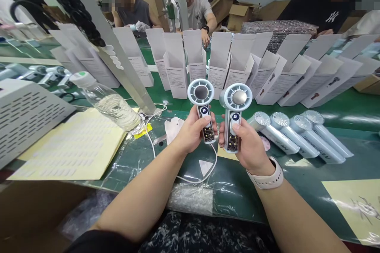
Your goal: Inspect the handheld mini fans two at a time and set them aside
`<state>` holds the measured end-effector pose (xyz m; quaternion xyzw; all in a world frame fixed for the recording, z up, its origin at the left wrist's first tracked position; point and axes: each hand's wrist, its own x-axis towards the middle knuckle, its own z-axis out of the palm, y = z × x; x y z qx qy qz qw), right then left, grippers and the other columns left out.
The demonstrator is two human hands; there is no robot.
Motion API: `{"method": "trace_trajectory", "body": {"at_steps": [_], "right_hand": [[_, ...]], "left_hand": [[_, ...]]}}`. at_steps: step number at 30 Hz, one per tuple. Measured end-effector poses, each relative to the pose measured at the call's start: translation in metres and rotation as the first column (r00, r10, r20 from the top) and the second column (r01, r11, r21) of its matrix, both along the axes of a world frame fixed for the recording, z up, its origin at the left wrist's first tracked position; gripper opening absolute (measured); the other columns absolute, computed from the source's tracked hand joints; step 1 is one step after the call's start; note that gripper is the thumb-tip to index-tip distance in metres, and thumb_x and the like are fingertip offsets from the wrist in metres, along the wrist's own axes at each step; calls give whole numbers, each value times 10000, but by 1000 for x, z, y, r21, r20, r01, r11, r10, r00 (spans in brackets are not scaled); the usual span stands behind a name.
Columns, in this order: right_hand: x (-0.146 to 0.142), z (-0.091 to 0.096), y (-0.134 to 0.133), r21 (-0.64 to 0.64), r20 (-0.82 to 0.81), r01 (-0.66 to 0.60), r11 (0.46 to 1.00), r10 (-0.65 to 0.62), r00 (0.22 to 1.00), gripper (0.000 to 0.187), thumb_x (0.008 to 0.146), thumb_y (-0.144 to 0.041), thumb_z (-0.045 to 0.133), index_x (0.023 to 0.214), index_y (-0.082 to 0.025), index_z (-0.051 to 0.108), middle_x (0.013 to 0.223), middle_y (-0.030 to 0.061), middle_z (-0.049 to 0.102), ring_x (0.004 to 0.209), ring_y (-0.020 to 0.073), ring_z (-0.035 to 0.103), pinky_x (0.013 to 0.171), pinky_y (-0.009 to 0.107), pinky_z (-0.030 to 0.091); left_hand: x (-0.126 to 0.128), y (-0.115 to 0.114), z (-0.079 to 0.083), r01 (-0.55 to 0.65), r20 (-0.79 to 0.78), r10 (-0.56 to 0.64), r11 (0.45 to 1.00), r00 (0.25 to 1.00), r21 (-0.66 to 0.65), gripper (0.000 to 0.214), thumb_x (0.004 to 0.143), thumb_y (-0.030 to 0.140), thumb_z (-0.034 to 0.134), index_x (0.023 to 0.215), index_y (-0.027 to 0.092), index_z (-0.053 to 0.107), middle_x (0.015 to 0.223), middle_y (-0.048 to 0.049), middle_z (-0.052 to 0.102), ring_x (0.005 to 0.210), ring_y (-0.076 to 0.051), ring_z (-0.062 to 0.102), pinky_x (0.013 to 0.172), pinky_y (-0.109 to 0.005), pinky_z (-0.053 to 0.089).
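Two light-blue handheld fans are held upright side by side above the table. My left hand is closed around the handle of the left handheld fan, its thumb on the front. My right hand grips the right handheld fan, and that thumb also presses near the front button. Both displays are lit and read 20. Below them, a white cable loops over the table. Just right of my right hand lie several wrapped fans in a row.
Open white boxes stand in a row behind the fans. A clear bottle leans at left by a metal post, near yellow label sheets and a slotted metal case. Several people sit across the green table.
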<state>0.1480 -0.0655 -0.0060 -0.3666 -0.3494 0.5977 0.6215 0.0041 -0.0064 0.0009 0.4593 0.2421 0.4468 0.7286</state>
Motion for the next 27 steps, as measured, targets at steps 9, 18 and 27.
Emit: {"method": "trace_trajectory", "body": {"at_steps": [9,18,27], "right_hand": [[-4,-3,8,-96,-19,60,994,-63,998,351,753,-458,706,984,-220,589,750,-15,641,573,149,584,516,299,518],[-1,-7,11,-55,26,-16,998,17,1000,209,809,-414,650,865,-240,549,687,-16,598,561,174,574,522,337,505],[-4,-5,10,-65,-26,-25,998,23,999,289,802,-496,680,795,-228,572,706,0,613,570,170,571,523,331,503]], "left_hand": [[-1,0,-2,-5,-48,2,998,999,-58,516,704,405,804,1056,220,476,872,37,586,691,-125,583,689,-344,507],[-2,4,-5,-11,-54,6,995,999,-96,429,720,350,754,1001,234,451,847,35,578,642,-146,565,617,-344,474],[-5,4,-2,5,-55,-11,994,998,-105,454,716,356,760,1013,216,446,884,19,598,629,-145,584,581,-344,501]]}}
